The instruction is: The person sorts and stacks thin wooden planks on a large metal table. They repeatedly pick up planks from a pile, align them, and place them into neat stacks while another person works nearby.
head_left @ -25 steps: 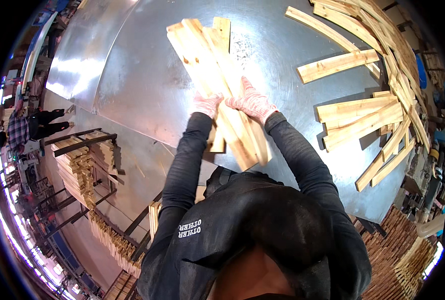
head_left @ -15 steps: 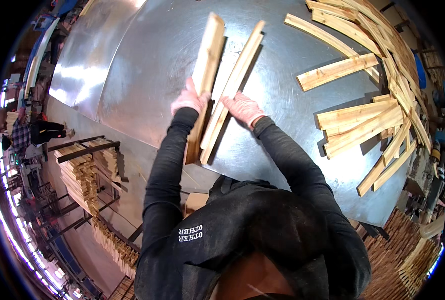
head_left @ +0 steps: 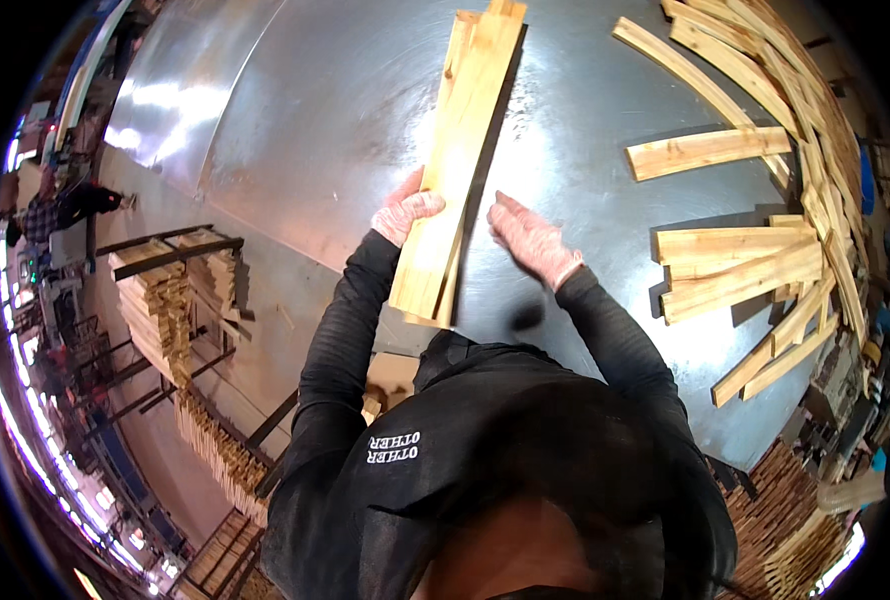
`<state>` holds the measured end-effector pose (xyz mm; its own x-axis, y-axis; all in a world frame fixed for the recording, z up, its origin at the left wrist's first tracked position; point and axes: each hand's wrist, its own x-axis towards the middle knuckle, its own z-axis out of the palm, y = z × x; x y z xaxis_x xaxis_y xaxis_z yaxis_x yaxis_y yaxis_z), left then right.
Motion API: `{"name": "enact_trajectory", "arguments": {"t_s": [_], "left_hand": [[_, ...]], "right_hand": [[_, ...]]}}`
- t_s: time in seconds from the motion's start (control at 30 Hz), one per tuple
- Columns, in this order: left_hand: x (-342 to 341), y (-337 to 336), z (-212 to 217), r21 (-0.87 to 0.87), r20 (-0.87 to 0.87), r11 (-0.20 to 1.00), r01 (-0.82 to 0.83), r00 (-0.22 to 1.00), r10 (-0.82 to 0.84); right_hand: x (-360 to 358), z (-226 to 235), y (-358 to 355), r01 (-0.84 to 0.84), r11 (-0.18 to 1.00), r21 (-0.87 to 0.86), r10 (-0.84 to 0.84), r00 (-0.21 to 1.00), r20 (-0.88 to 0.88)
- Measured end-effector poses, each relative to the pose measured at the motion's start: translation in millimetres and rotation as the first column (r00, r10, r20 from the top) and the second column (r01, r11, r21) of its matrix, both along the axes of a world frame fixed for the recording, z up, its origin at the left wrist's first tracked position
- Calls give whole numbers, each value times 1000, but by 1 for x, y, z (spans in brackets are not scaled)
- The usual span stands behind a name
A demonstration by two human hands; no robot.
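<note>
Several pale wooden boards [head_left: 462, 150] lie stacked lengthwise on the metal table in front of me, their ends slightly uneven. My left hand [head_left: 406, 207], in a pinkish glove, grips the left side of the boards, its thumb over the top face. To the right of them, my gloved right hand [head_left: 535, 240] hovers apart from the wood. Its fingers stretch toward the far left and nothing is in them.
The shiny metal table [head_left: 335, 130] spreads around the boards. More loose boards [head_left: 740, 270] lie at the right, beside a long heap [head_left: 815, 170] along the far right edge. Stacked lumber [head_left: 155, 310] stands on racks at the left. Another person [head_left: 75, 210] is at the far left.
The boards that stood apart, one set in each hand, are now together, with the left one laid over the others. My right hand has let go and moved right.
</note>
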<state>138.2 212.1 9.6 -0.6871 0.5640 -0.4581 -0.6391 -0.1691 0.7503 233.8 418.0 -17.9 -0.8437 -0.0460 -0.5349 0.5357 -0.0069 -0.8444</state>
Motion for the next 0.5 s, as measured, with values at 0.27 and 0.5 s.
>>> {"name": "enact_trajectory", "arguments": {"t_s": [0.27,0.5], "left_hand": [[-20,-13,-19,-892,-23,428,147,930,-367],[13,47,-3,-981,-196,95,-172,869,-455]], "right_hand": [[0,-9,-49,-210,710,672,388,913,-125],[4,2,-22,-427,788,443,514,853,-93]]}}
